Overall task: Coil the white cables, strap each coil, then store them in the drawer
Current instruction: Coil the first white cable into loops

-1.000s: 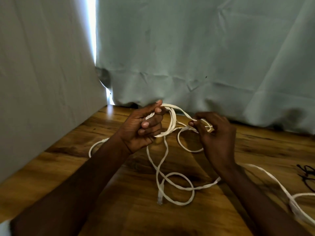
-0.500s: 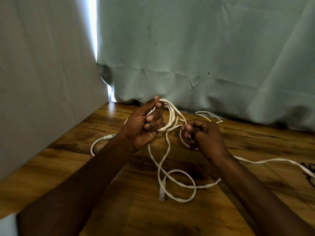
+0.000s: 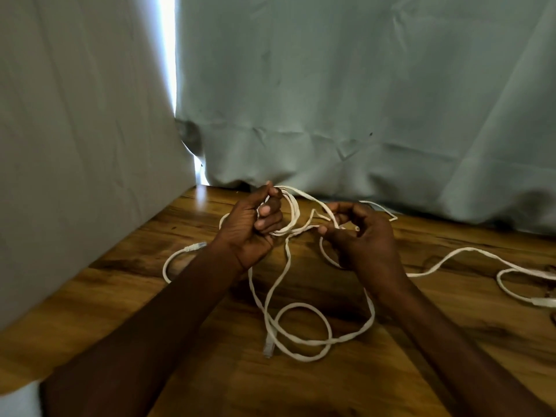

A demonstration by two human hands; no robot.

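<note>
A long flat white cable (image 3: 304, 326) lies in loose loops on the wooden table (image 3: 210, 371). My left hand (image 3: 252, 230) grips a small coil of it, the loops wrapped round the curled fingers. My right hand (image 3: 361, 239) is just to the right and pinches a strand of the same cable between thumb and fingers. One plug (image 3: 268, 347) lies on the table below the hands. Another plug end (image 3: 197, 246) lies left of my left wrist. More white cable (image 3: 469, 254) trails off to the right edge.
Pale green-grey curtains (image 3: 361, 100) hang close behind the table's far edge and along its left side. A thin black cord (image 3: 552, 270) shows at the far right edge. No drawer or straps are in view.
My right hand has shifted right and opened its fingers a little round the strand. The cable on the right has slid left and formed a new loop. The left hand keeps its coil.
</note>
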